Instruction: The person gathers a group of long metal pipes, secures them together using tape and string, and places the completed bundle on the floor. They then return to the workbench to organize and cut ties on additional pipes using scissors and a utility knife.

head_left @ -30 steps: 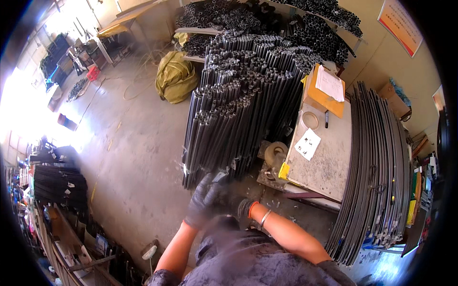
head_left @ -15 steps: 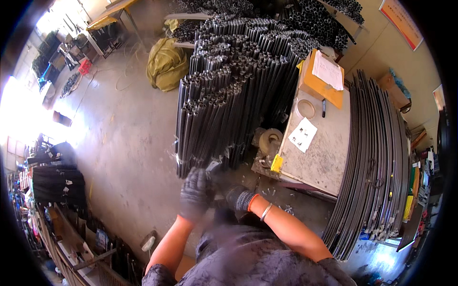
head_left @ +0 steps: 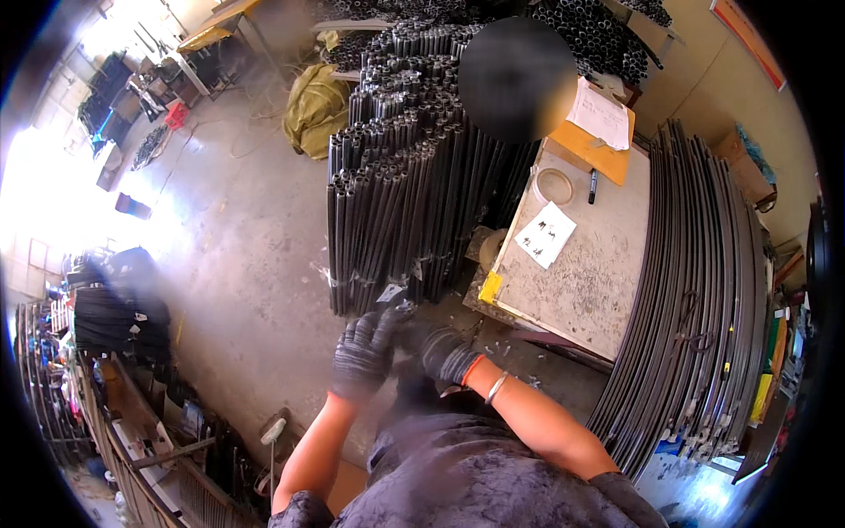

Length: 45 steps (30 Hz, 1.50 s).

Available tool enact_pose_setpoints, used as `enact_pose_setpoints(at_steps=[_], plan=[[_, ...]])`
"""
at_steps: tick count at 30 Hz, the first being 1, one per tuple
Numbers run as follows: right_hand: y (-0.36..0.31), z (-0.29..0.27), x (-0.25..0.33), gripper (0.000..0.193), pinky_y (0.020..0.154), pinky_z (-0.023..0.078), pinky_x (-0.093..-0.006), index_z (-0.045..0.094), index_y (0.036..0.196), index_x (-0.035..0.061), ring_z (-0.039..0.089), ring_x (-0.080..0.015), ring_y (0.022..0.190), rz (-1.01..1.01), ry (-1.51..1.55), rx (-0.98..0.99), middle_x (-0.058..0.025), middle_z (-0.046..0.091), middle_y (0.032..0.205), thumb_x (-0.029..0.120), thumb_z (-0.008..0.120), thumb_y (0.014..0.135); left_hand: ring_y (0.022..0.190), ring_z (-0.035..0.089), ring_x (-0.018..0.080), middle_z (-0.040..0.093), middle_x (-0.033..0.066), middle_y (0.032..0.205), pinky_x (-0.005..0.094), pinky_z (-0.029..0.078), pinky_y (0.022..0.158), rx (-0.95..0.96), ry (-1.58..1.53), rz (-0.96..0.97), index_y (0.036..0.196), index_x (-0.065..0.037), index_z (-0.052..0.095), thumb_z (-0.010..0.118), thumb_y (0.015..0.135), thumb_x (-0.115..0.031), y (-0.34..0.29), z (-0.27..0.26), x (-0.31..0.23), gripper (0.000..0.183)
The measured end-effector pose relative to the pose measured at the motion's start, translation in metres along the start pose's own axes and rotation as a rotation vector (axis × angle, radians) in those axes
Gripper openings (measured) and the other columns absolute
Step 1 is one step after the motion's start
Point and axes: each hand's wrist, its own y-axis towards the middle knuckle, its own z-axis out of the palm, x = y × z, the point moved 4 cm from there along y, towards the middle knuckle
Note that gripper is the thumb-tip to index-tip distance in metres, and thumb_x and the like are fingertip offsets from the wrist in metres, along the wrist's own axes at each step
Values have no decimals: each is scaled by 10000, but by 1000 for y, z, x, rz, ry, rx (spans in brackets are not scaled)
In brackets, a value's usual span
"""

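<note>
My left hand (head_left: pixel 362 354), in a dark grey knitted glove, is in front of my body with its fingers bent together. Beside it, my right hand (head_left: pixel 443 350), in a like glove with an orange cuff, reaches in so that the fingertips of both almost meet. Whatever lies between the fingers is dark and blurred, too unclear to name. Just beyond the fingertips shows a small pale tag (head_left: pixel 392 293), by the near foot of a tall stack of dark metal tubes (head_left: pixel 396 211) standing on end. Whether a hand touches the tag I cannot tell.
To the right stands a worn table (head_left: pixel 590 273) with a tape roll (head_left: pixel 554 187), marker (head_left: pixel 593 187), white card (head_left: pixel 545 235) and orange envelope (head_left: pixel 598 157). Long dark bars (head_left: pixel 682 290) lean beyond it. An olive sack (head_left: pixel 315 110) sits behind. A blurred round patch covers some tubes.
The right hand has come in closer to the left, and their fingertips now nearly meet. The whole view has shifted slightly. A blurred round patch now covers the far tubes.
</note>
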Motion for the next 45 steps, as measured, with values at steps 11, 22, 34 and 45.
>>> enact_pose_setpoints(at_steps=[11, 22, 34, 45], plan=[[-4, 54, -44, 773, 988, 408, -403, 457, 1293, 43, 495, -353, 1169, -439, 10, -541, -198, 505, 1274, 208, 807, 624, 1097, 505, 391, 515, 206, 1185, 452, 444, 919, -28, -368, -98, 1222, -62, 531, 792, 627, -224, -16, -3, -49, 670], [-18, 91, -68, 362, 929, 433, -312, 574, 1060, 89, 520, -162, 1016, -535, 856, -520, -42, 572, 1109, -3, 675, 724, 1035, 534, 355, 577, 124, 1105, 443, 444, 888, 57, -328, 120, 1117, -87, 587, 764, 656, -198, -15, 37, -70, 506], [-17, 112, -90, 347, 865, 461, -295, 573, 1030, 72, 529, -135, 952, -430, 1325, -983, -17, 592, 1032, 7, 705, 717, 1107, 476, 391, 507, 177, 1195, 500, 396, 953, 238, -308, 640, 1230, -57, 473, 735, 703, -328, -6, 69, -54, 648], [2, 164, -25, 347, 951, 406, -312, 558, 1104, 52, 509, -161, 1030, -293, 749, -1927, -53, 568, 1127, 53, 646, 769, 925, 538, 298, 577, 110, 955, 408, 436, 872, 443, -849, 888, 882, -70, 605, 764, 644, -157, -37, 57, -36, 300]])
